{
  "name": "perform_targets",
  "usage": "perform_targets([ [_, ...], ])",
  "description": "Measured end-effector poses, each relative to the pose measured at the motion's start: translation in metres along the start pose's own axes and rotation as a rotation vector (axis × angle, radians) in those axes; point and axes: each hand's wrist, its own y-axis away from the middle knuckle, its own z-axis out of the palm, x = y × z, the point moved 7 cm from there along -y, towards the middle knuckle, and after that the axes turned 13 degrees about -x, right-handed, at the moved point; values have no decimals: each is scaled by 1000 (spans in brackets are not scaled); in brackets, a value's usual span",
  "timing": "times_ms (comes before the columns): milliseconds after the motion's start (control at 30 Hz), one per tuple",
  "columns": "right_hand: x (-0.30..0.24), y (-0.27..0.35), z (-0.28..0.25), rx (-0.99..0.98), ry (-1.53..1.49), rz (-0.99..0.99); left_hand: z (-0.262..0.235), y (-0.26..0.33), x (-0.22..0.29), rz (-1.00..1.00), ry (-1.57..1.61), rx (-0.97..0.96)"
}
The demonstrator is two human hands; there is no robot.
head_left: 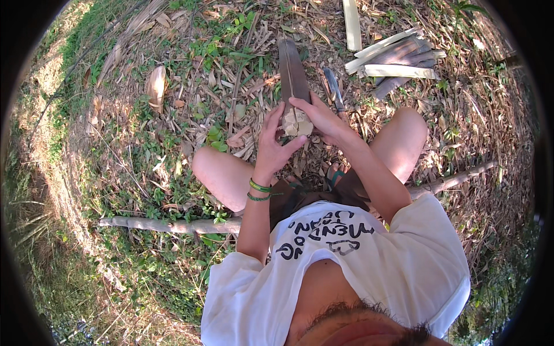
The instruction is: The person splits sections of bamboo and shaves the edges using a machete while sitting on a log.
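Between my knees I have a long, dark brown piece that looks like wood or split stalk (pixel 291 69). A line or crack runs down its length. Its near end is pale and cracked, and faces up toward me. My left hand (pixel 272 144) is closed around the left side of that end, with the thumb across the near edge. From the right, my right hand (pixel 326 120) grips the same piece, its fingers over the top. A knife (pixel 332 85) lies on the ground just right of the piece, its handle partly hidden by my right hand and forearm.
A pile of flat pale and dark strips (pixel 398 60) lies at the far right, with a separate pale strip (pixel 352 26) above it. A long branch (pixel 173 224) passes behind my legs. A dry brown husk (pixel 156 86) rests to the left among leaf litter and green plants.
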Motion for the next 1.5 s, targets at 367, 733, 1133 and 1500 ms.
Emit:
perform_targets([
  [367,-139,30,24,27,1121,-190,-53,-62,66,236,-355,165],
  [733,-132,16,22,270,830,-147,-67,-78,89,308,-491,331],
  [1133,-115,-17,-30,211,245,-454,-114,-159,77,324,-317,303],
  [1500,-136,-16,-74,256,-129,-551,-126,-251,97,133,-387,278],
])
